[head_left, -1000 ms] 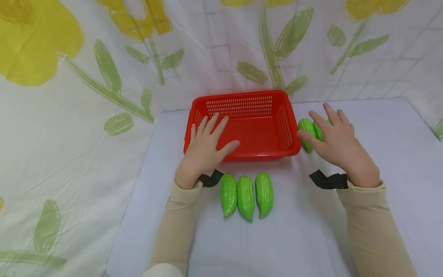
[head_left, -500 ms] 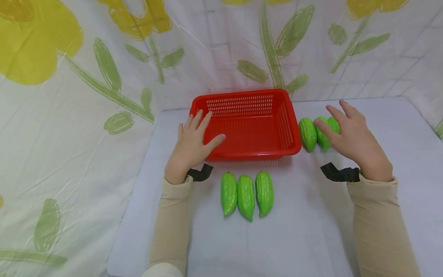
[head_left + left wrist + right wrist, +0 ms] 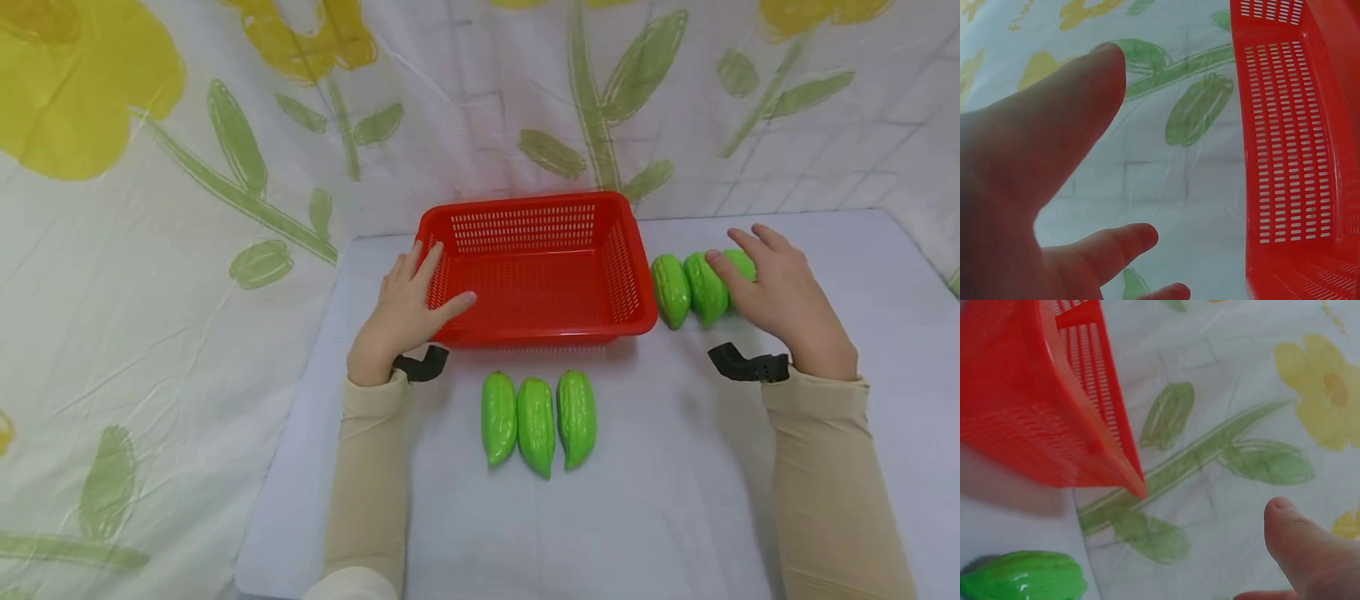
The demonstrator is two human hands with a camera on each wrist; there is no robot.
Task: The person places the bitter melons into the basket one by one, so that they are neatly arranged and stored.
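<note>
Left grip (image 3: 400, 315), right grip (image 3: 793, 302) farther apart now

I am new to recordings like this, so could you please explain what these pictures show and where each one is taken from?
There is no machine here: a person works with a bare left hand and right hand. The widest picture comes from a camera on the head, looking down; the other two come from one camera on each wrist.

On the smooth white table stands a red rectangular plastic basket with slotted walls. Three glossy green tapered pods lie in front of it; three similar pods lie to its right, the outermost partly hidden by the right hand.

Neither hand holds anything: the left is near the basket, the right near the right-hand pods.
</note>
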